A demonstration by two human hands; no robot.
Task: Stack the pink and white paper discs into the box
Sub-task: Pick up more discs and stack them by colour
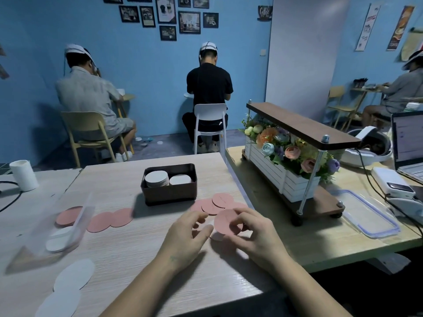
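Holding one pink disc point(225, 221) between both hands, we pinch its near edge with our right hand point(254, 234) and its left rim with the curled fingers of our left hand point(190, 234), just above the table point(137, 248). More pink discs point(217, 203) overlap just behind. Beyond them stands the box point(169, 194), two stacks of white discs point(156, 178) inside it.

- The worktop point(128, 248) is pale wood-grain.
- A brown box point(169, 193) stands on it towards the far side.
- Overlapping pink discs point(109, 220) lie to the left of the box, and more lie to its right.
- A clear bag point(59, 227) lies at the left.
- White discs point(73, 277) overlap at the near left edge.
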